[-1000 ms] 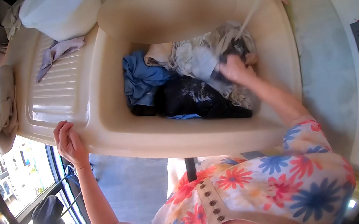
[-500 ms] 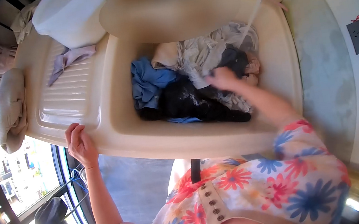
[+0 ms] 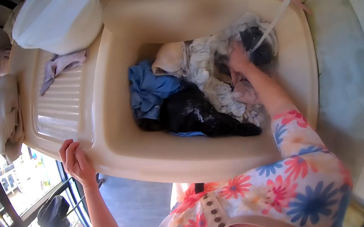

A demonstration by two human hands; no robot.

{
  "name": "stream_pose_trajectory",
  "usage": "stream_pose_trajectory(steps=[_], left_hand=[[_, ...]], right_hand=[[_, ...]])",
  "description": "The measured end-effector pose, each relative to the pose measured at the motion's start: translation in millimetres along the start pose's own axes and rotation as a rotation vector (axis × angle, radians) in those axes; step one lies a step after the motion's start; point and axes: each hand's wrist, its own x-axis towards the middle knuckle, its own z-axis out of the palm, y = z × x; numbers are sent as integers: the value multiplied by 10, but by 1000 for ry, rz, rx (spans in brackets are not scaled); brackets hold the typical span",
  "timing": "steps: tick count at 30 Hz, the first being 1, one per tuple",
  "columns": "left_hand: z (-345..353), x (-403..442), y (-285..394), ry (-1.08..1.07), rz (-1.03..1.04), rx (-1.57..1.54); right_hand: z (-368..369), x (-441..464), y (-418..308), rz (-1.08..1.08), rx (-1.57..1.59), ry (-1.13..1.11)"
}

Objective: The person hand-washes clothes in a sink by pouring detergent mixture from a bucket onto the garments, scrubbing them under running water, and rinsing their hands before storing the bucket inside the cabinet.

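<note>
The right hand [image 3: 239,57] has moved deeper into the glossy, beige moulded sink [image 3: 206,158], which holds wet black cloth [image 3: 190,110], ruffled white cloth [image 3: 215,93] and crumpled blue cloth [image 3: 148,85]; its blurred grip is unclear. The left hand [image 3: 77,164] curls its fingers together at the sink's edge. Smooth grey floor [image 3: 134,202] lies below.

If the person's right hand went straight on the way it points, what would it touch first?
The right hand would probably meet the pale cloth just ahead in the sink, though blur leaves the depth unclear.

Your head camera looks forward and steeply down (through a round, black-edged view) past your floral shirt [image 3: 257,197] into the sink [image 3: 175,166] close by.
</note>
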Motion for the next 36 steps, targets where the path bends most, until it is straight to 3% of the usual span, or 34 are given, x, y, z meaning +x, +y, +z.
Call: stream_pose_trajectory(steps=[3,4,7,10,12,13,15,17,18,21,24,27,29,32,33,34,36], left_hand=[[-33,-39,-25,-13,-10,9],[-21,-40,-28,-2,-18,-9],[-26,-41,-25,7,-31,-49],[-32,-37,-5,14,-18,-31],[-20,-45,-38,31,-6,-44],[-26,-43,-59,38,0,-47],[-23,-45,-52,44,14,-34],[-18,-59,-52,67,9,-48],[-16,-49,-51,81,24,-22],[-34,-31,-7,73,16,-11],[-14,-56,-39,92,2,-63],[-30,-48,-33,97,27,-48],[-55,-11,-14,109,43,-25],[-49,-22,36,102,15,-14],[-47,-21,39,92,5,-15],[-47,-21,39,85,-3,-14],[-45,-3,20,86,3,-11]], right_hand=[[-369,41,-49,66,192,-208],[-397,30,-20,-51,59,-121],[-1206,-107,145,-133,453,-302],[-1504,111,46,-199,644,524],[-863,491,-411,-21,463,504],[-638,604,-627,67,375,490],[-910,220,-819,-27,325,106],[-849,-340,-839,-25,369,-89],[-709,-623,-787,-178,409,58],[-780,-1469,-704,-200,372,46],[-416,-1456,-661,-32,221,-223],[-613,-1177,-705,-72,147,-330],[-588,-903,-552,-144,243,-172],[-1840,-827,-707,-88,256,-17],[-1940,-668,-761,-185,379,148],[-1989,-547,-828,-282,501,317],[-1450,-353,-1308,-364,260,468]])
